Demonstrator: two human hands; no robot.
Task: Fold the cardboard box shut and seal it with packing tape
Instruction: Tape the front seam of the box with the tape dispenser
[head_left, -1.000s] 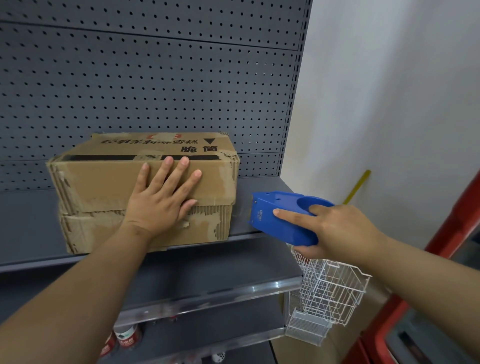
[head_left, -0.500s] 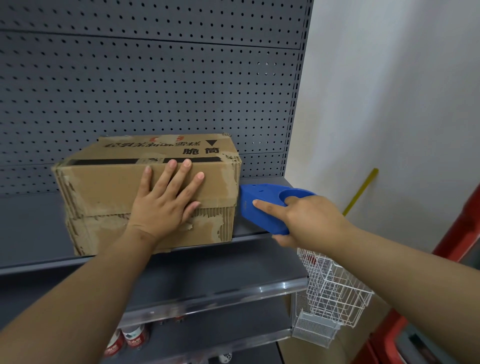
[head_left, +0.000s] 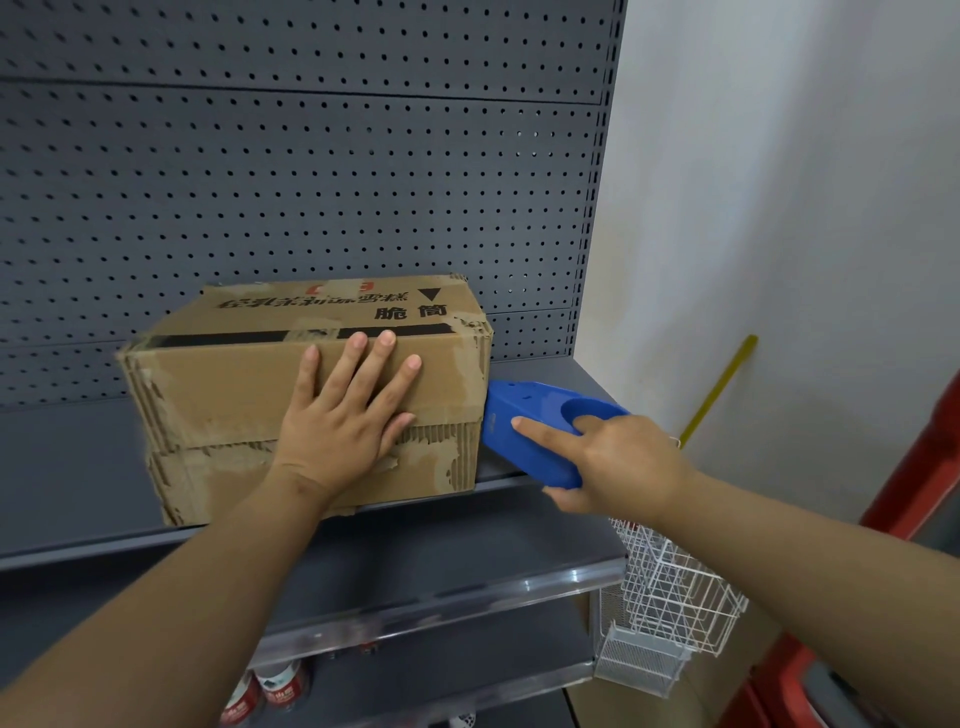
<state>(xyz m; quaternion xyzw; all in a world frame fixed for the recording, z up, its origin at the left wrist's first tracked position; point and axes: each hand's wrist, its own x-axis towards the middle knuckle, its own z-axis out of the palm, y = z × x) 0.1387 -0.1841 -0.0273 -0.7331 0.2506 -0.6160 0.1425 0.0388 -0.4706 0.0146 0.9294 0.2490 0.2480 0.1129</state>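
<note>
Two hands: left hand (head_left: 343, 431), fingers (head_left: 349, 364) flat, is pressing the cardboard box (head_left: 218, 395); right hand (head_left: 618, 462) is gripping the tape dispenser (head_left: 524, 402).

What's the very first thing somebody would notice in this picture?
Probably the worn cardboard box sitting on the grey shelf, with the left hand pressed flat against its front. Next, the bright blue tape dispenser gripped in the right hand, its nose at the box's right end.
</note>
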